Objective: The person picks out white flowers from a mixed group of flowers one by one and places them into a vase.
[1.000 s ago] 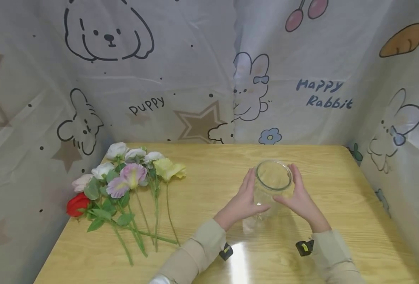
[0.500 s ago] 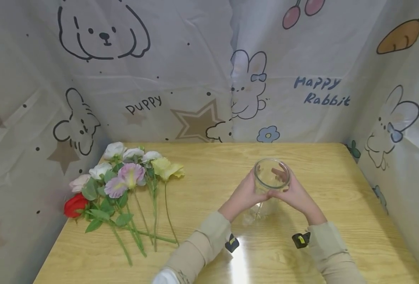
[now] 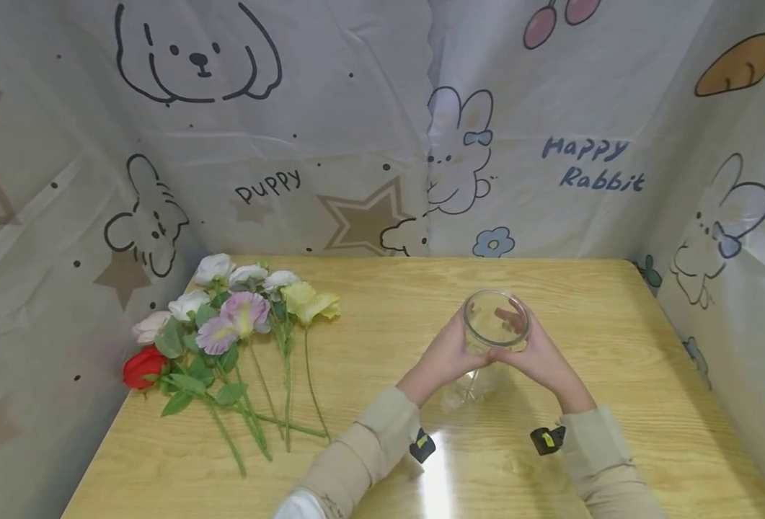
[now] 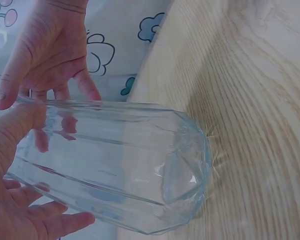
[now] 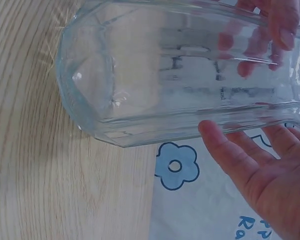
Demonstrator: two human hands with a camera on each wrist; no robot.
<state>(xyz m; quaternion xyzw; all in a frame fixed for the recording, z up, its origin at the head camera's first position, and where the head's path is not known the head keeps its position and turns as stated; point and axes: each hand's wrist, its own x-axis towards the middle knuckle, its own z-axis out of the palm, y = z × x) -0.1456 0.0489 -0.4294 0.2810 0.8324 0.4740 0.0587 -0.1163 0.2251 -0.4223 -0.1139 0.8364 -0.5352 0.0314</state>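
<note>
A clear faceted glass vase [image 3: 479,350] stands upright on the right half of the table, its round rim uppermost. My left hand [image 3: 445,355] grips it from the left just below the rim, and my right hand [image 3: 546,357] from the right. The thumbs meet at the near side, and right-hand fingers show through the glass. In the left wrist view the vase's thick base [image 4: 187,185] is right at the wood surface. Seen from the right wrist, fingertips [image 5: 210,131] of my right hand lie along the vase's side.
Artificial flowers lie on the wooden table [image 3: 382,303] at the left: a red rose [image 3: 142,367], a purple flower [image 3: 246,313], a yellow one [image 3: 304,301] and several white ones [image 3: 213,268]. Their stems point toward the near side. A printed curtain [image 3: 356,108] encloses the table's back and sides.
Both hands have closed in on the vase, the thumbs coming together in front and the right fingers wrapping behind it. The flowers have stayed in place; the head view shifts slightly.
</note>
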